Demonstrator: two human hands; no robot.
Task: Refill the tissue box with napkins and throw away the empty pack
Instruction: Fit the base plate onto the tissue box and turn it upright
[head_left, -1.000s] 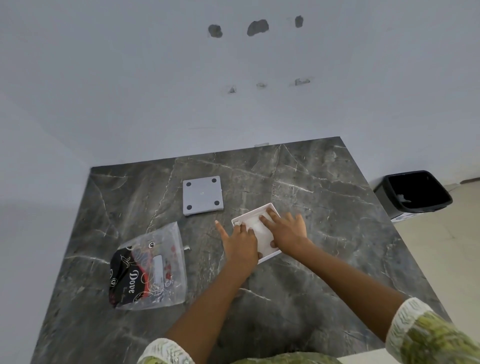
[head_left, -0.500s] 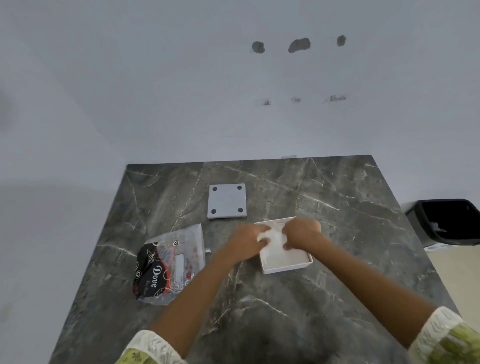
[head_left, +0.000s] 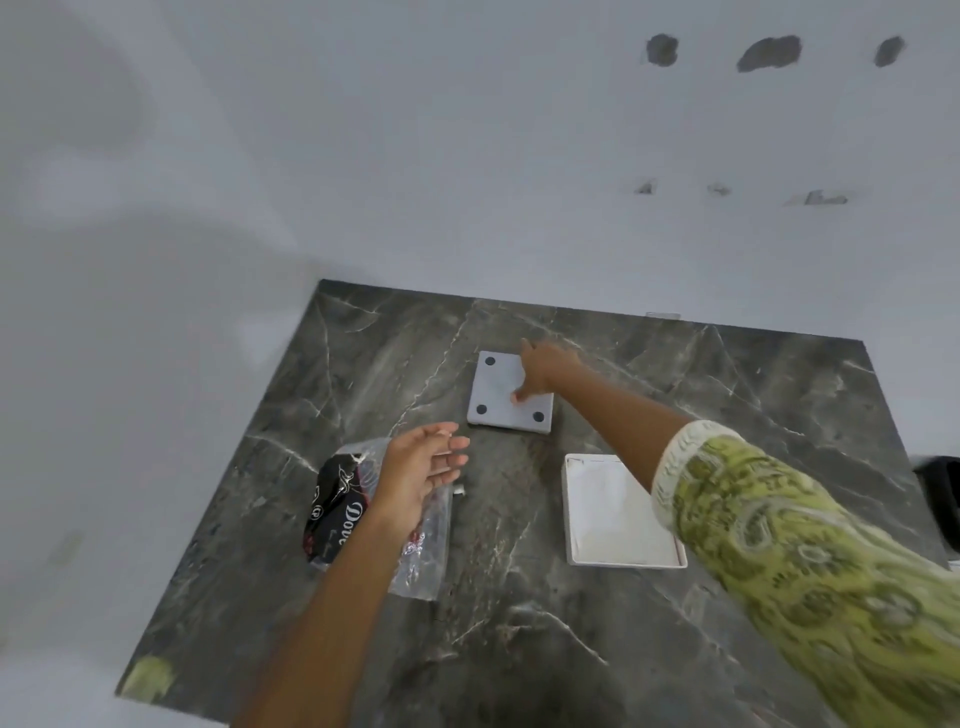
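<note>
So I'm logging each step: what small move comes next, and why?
Probably close the right hand on the grey square base with four dark pads and carry it to the open white tissue box, since napkins already fill the box and fingertips touch the base.

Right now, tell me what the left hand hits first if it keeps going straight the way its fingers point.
The left hand hovers open over the empty pack, fingers aimed right. Going straight on, it crosses bare table and likely meets the tissue box first, unless it passes above the rim; height is unclear.
</note>
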